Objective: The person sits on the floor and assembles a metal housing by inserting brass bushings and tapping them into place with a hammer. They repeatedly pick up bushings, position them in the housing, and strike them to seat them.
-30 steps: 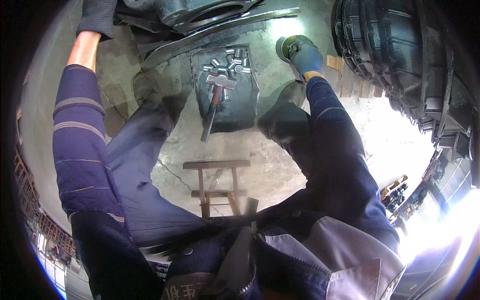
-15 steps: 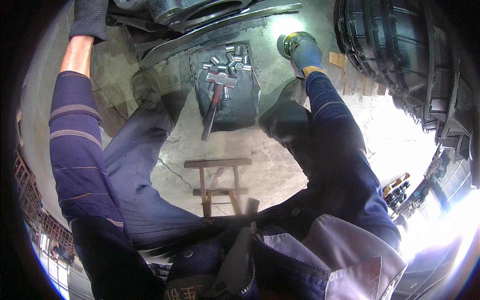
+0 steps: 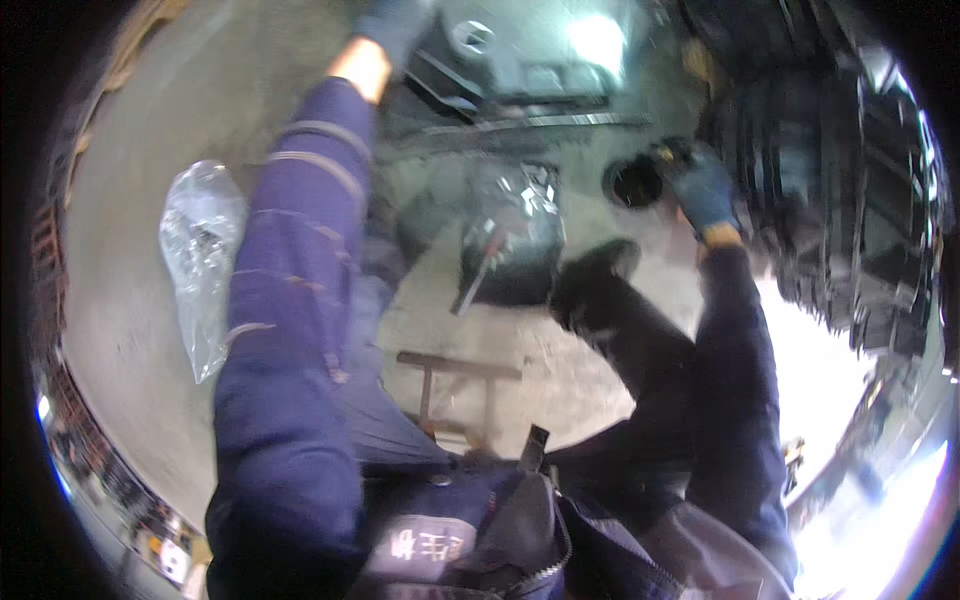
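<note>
Head view: the black, angular metal part with a round bore [image 3: 450,78] lies at the top, long axis roughly left to right, just beside the dark-gloved left hand [image 3: 397,28], the nearer one; blur hides whether that hand grips. To the part's lower right, the blue-grey-gloved right hand [image 3: 706,188] grips a round, dark-headed handheld tool [image 3: 632,183]. Unlike the earlier frame, a crumpled clear plastic bag [image 3: 203,265] shows at left.
</note>
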Demonstrator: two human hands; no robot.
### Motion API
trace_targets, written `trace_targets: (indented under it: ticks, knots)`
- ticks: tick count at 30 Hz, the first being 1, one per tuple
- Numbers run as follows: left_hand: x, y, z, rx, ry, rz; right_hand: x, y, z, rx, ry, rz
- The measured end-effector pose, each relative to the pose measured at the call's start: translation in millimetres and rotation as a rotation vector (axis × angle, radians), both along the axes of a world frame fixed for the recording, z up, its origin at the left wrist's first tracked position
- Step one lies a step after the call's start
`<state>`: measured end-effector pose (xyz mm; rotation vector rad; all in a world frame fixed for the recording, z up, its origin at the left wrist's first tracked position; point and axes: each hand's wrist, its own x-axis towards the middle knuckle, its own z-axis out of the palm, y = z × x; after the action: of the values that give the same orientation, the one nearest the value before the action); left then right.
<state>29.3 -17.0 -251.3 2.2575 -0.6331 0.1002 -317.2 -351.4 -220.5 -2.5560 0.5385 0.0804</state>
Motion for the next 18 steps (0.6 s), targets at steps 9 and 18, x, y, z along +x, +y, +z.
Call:
trace_targets:
  ticks: [9,18]
  knots:
    - [-31,-17,43,0.031,0.327,0.023,104,105,152,0.137,-0.454,0.328]
    - [-31,-23,49,0.185,0.235,-0.049,174,155,125,-0.106,-0.352,0.534]
